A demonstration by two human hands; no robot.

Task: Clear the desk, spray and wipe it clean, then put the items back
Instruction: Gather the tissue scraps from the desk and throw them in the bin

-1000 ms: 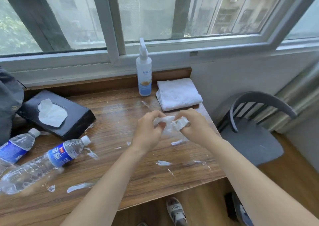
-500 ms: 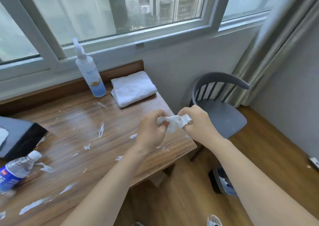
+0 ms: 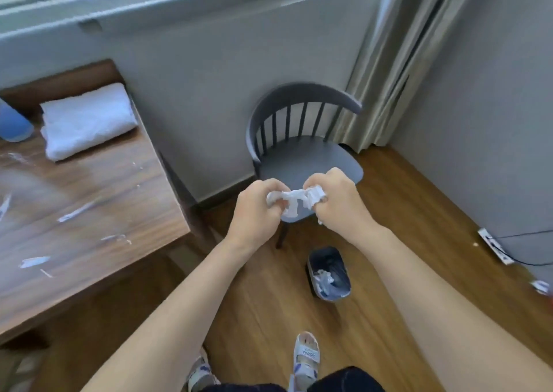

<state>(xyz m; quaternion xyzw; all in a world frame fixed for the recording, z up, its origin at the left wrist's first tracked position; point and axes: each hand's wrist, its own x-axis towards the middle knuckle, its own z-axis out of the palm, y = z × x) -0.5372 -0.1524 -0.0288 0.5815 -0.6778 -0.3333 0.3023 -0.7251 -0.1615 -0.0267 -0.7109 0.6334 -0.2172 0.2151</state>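
Both my hands hold one crumpled white tissue wad in the air, to the right of the desk and above the floor. My left hand pinches its left end and my right hand grips its right end. The wooden desk lies at the left, strewn with several white paper scraps. A folded white towel rests at its back right corner. Only the blue base of the spray bottle shows at the left edge.
A grey chair stands by the wall just beyond my hands. A small dark waste bin with white paper inside sits on the wooden floor below my hands. A curtain hangs at the right, a power strip lies by the wall.
My view has swung right, away from the desk. Both hands carried the tissue wad off the desktop to above the floor near the bin. The bottles and tissue box have left the view.
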